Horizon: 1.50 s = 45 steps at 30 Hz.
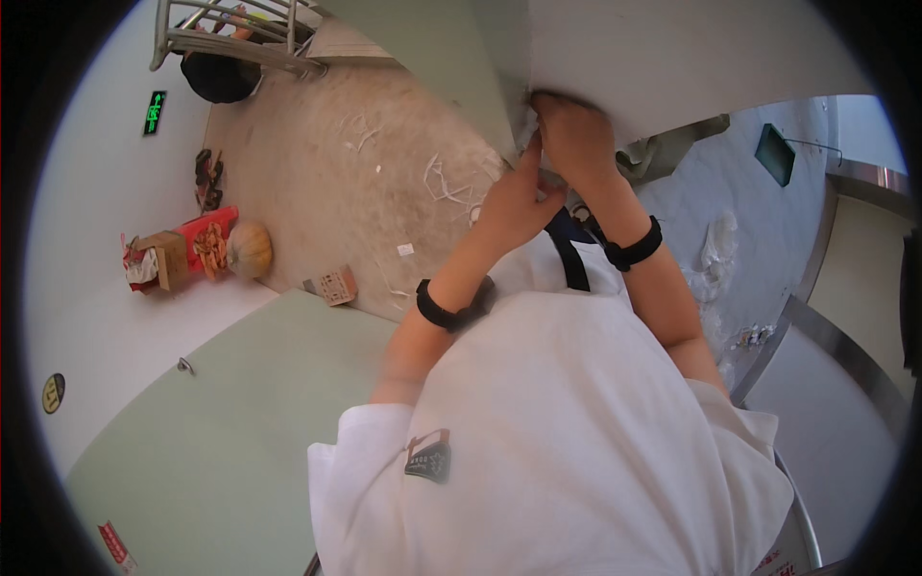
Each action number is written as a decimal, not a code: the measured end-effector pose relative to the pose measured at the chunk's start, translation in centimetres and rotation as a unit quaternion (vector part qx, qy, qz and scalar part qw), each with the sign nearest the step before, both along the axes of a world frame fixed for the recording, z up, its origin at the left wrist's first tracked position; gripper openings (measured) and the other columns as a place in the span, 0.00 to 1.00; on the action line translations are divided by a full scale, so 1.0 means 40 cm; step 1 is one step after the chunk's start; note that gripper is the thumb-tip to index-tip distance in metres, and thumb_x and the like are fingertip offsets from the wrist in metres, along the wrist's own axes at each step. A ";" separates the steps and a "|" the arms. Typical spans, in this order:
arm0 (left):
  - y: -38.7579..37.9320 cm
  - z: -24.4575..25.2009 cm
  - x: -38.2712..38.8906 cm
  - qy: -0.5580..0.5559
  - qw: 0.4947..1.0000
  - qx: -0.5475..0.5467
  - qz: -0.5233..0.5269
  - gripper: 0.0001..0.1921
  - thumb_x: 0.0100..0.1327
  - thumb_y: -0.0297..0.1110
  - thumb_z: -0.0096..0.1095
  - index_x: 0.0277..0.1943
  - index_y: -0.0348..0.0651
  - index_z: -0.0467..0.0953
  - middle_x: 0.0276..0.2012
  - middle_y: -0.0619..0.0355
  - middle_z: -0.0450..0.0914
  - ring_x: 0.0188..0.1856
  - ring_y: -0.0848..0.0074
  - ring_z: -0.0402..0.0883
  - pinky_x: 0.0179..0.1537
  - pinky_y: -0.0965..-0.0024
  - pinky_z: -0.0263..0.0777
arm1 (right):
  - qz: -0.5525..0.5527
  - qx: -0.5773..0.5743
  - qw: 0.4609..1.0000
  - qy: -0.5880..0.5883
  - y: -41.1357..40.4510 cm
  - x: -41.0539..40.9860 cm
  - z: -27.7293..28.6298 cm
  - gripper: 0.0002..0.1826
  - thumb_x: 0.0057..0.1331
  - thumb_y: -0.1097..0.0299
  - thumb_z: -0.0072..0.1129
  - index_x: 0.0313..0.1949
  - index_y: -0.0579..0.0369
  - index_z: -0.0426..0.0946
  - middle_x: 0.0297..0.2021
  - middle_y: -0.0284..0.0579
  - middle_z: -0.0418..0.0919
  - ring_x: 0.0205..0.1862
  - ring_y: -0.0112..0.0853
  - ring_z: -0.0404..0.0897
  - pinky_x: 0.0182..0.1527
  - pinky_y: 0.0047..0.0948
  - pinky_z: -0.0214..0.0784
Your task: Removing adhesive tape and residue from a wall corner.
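Observation:
Both my hands meet at the lower corner of a large panel (pixel 684 57), pale green on one side and grey-white on the other. My right hand (pixel 576 140) presses against the panel near its edge with the fingers curled, and the fingertips are partly hidden. Just below and to the left, my left hand (pixel 511 205) reaches up, its index finger extended to the panel's corner beside the right fingers. Its thumb side stands apart from that finger. Whether anything small is pinched between the fingers cannot be made out. Black bands circle both wrists.
White strips (pixel 443 183) litter the floor. Along the left wall are a pumpkin (pixel 249 249), a cardboard box (pixel 171 259) and a red bag (pixel 212 225). A pale green door (pixel 238 432) fills the lower left. A dustpan (pixel 776 155) and plastic film (pixel 717 252) lie right. A person (pixel 220 75) is behind metal rails.

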<state>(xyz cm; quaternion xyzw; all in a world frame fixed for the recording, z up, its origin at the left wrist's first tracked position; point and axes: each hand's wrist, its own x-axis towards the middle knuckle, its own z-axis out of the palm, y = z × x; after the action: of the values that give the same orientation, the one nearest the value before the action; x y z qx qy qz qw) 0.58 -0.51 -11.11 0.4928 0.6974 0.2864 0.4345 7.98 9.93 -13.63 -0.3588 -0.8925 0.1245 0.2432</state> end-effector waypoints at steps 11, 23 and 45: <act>0.006 -0.025 0.002 0.006 0.999 0.028 0.017 0.38 0.53 0.34 0.55 0.63 0.35 0.43 0.31 0.46 0.79 0.23 0.64 0.78 0.27 0.68 0.70 | -0.041 0.002 0.996 -0.073 0.004 -0.002 0.022 0.09 0.45 0.67 0.53 0.28 0.50 0.75 0.22 0.41 0.76 0.23 0.38 0.77 0.24 0.34 0.69; 0.020 -0.028 -0.004 0.026 0.998 0.040 0.030 0.39 0.52 0.33 0.57 0.63 0.35 0.43 0.30 0.46 0.79 0.28 0.59 0.79 0.31 0.67 0.71 | -0.051 0.020 0.998 -0.028 0.012 0.005 0.009 0.06 0.48 0.65 0.52 0.18 0.51 0.73 0.13 0.45 0.73 0.16 0.41 0.74 0.19 0.36 0.67; 0.019 -0.021 0.000 0.045 0.997 0.058 0.023 0.39 0.53 0.33 0.56 0.62 0.33 0.43 0.30 0.46 0.79 0.24 0.61 0.78 0.27 0.68 0.70 | -0.028 -0.010 0.999 -0.036 0.011 -0.004 0.029 0.05 0.50 0.66 0.53 0.24 0.52 0.74 0.19 0.44 0.76 0.20 0.41 0.76 0.23 0.36 0.69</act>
<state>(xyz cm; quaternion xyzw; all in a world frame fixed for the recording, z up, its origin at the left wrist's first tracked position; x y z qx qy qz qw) 0.57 0.23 -11.95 0.5130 0.7096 0.3139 0.3670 7.81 10.38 -12.45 -0.3900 -0.8891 0.1138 0.2108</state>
